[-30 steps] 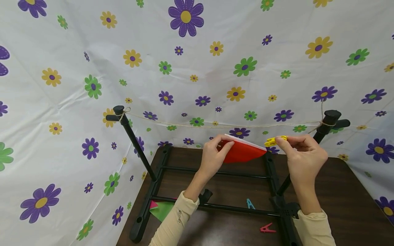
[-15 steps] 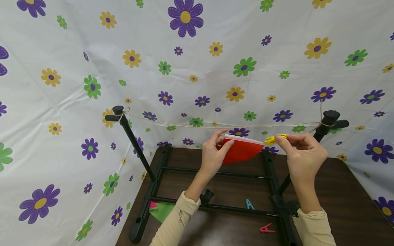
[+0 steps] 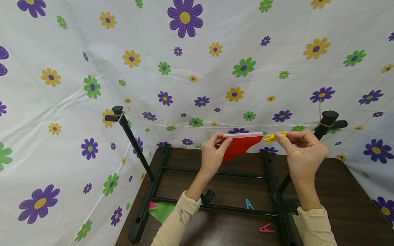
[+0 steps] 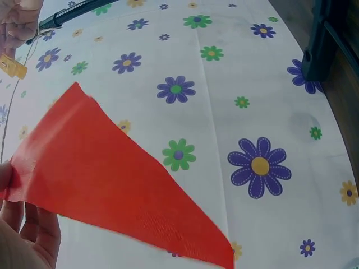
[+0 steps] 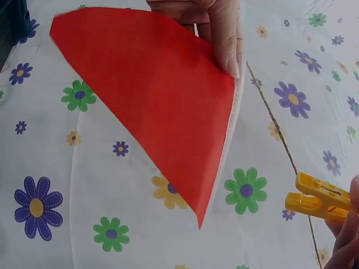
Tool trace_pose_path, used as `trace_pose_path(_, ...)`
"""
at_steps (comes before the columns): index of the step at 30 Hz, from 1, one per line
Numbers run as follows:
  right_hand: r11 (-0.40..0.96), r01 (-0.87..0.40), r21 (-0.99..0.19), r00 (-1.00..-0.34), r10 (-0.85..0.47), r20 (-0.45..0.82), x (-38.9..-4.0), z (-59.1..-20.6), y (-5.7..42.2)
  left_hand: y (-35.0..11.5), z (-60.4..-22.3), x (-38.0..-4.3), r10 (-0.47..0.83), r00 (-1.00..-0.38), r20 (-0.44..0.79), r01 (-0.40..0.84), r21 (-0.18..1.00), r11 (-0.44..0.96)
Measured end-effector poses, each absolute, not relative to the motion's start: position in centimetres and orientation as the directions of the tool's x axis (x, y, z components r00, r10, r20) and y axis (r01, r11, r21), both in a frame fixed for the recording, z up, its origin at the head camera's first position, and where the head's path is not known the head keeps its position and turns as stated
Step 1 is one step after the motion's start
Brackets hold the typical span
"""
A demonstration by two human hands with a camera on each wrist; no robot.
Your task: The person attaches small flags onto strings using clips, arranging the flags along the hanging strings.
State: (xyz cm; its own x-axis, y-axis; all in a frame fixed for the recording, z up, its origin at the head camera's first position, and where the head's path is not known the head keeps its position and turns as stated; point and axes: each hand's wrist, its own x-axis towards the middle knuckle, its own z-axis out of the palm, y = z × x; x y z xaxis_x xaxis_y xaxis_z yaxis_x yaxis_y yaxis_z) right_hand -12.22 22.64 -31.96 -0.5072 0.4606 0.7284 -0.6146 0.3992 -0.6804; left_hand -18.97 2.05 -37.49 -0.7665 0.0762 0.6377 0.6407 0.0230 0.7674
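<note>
My left hand [image 3: 213, 152] pinches a red triangular pennant [image 3: 243, 145] by the left end of its white-edged top, thumb in front. In the right wrist view the pennant [image 5: 151, 95] spreads flat, its white strip along one side. My right hand [image 3: 306, 153] pinches a yellow clothespin [image 3: 275, 137] between thumb and fingers. The clothespin points left, close to the pennant's free top corner but apart from it. Just above and behind both hands runs a thin twine [image 3: 197, 127], tied between two black posts. In the right wrist view the twine passes behind the clothespin [image 5: 320, 197].
A black frame [image 3: 215, 173] lies on the dark brown table [image 3: 227, 225], its left post [image 3: 135, 143] and right post [image 3: 326, 124] upright. A blue clothespin [image 3: 249, 204], a red clothespin [image 3: 266, 228] and green and pink pennants [image 3: 162, 211] lie low on the table. Flowered cloth [image 3: 197, 78] hangs behind.
The pennant's free right corner has lifted, so its white top edge now lies nearly level. The yellow clothespin has stayed almost in place, tilting slightly upward.
</note>
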Motion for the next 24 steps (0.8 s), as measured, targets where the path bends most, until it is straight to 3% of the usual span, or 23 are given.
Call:
trace_pose_path(10, 0.362, -0.613, -0.703, -0.519, 0.487, 0.703, -12.3, -31.5, 22.7, 2.4, -37.2, -18.7, 0.087, -0.789, 0.608, 0.610, 0.792, -0.012)
trace_pose_path(24, 0.418, -0.617, -0.667, -0.495, 0.452, 0.742, -12.5, -30.8, 22.9, 2.7, -37.0, -18.6, 0.088, -0.781, 0.618, 0.618, 0.786, -0.033)
